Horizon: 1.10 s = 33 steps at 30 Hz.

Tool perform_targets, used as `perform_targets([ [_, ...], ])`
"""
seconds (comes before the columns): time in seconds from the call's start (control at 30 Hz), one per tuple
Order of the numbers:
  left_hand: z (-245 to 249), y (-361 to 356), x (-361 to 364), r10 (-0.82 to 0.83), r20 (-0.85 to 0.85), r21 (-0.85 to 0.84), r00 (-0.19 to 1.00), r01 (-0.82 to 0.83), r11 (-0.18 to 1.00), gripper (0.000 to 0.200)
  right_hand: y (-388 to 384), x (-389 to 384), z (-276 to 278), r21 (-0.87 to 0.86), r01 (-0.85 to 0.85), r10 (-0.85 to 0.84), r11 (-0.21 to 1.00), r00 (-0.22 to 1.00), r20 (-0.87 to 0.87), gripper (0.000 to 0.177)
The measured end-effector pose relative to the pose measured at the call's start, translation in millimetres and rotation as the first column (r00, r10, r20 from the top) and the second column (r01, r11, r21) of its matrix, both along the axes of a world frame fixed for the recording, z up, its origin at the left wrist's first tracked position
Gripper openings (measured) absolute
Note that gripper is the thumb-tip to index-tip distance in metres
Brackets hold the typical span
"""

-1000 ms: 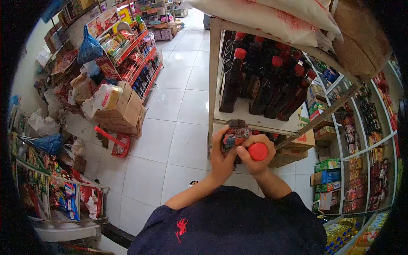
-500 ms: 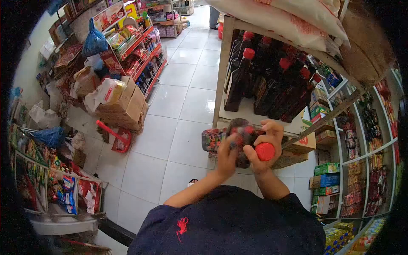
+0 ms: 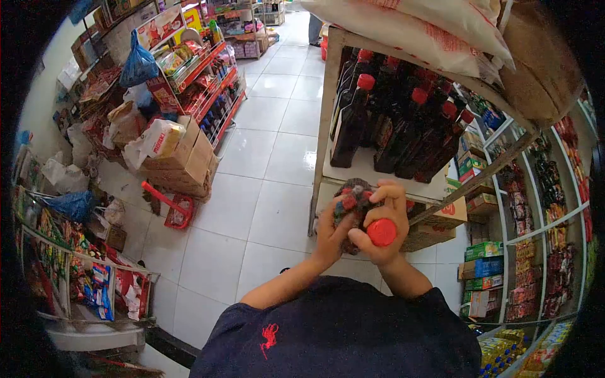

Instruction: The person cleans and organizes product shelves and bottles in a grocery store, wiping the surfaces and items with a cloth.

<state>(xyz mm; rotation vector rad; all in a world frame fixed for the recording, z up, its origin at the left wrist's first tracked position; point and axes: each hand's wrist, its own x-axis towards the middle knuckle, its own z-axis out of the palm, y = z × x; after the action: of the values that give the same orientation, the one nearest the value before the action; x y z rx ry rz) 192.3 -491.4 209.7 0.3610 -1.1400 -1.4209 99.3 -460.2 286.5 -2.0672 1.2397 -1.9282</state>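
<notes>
A dark, rounded object (image 3: 350,189) with red and blue patches was held between the person's two hands, right of the middle of the frame, just below the edge of the bottle shelf. Part of it was blurred and part hidden by fingers. The left hand (image 3: 330,234) had its fingers bent in against the object's left side. The right hand (image 3: 392,217) was curled round a red cap (image 3: 382,232), thumb against the cap's left edge, with the upper fingers lifted and loosely bent beside the object. I could not tell whether cap and object were one piece.

Just above stood dark bottles (image 3: 352,129) with red caps, upright in rows on a pale shelf (image 3: 360,172). White sacks (image 3: 421,34) lay over them at the top, and cardboard boxes (image 3: 437,232) sat below and to the right. Shelves of small packets (image 3: 525,271) filled the right side.

To the left, on the white tiled floor (image 3: 265,157), a red plastic basket (image 3: 181,210) lay near a carton (image 3: 179,164). A blue bag (image 3: 138,61) hung by a snack rack (image 3: 208,85) at upper left. At the top, another person's leg (image 3: 314,29) showed.
</notes>
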Motion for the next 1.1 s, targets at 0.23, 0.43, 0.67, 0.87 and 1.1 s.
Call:
perform_targets([
  [0.23,-37,-17,-6,-0.043,-0.089,0.151,0.995,0.057,0.987,0.034,14,-2,12,-0.012,-0.096,0.096,0.995,0.995,0.007,0.025],
  [0.43,-71,-34,-6,0.002,-0.085,0.376,0.996,0.03,0.926,0.04,27,-1,34,-0.036,-0.25,0.249,0.967,0.968,-0.034,0.026],
  [0.67,-76,-66,20,-0.541,-0.507,0.612,0.671,0.722,0.323,0.038,36,-5,45,-0.143,-0.34,0.339,0.93,0.94,-0.03,0.025],
  [0.87,-96,-57,21,-0.651,-0.518,0.582,0.556,0.786,0.208,0.038,27,-13,34,-0.148,-0.456,0.474,0.877,0.871,0.129,0.027],
  [1.1,-99,-64,26,-0.462,0.114,-0.037,0.879,0.469,0.883,0.032,-2,-31,22,-0.285,-0.413,0.499,0.865,0.771,0.396,0.031],
])
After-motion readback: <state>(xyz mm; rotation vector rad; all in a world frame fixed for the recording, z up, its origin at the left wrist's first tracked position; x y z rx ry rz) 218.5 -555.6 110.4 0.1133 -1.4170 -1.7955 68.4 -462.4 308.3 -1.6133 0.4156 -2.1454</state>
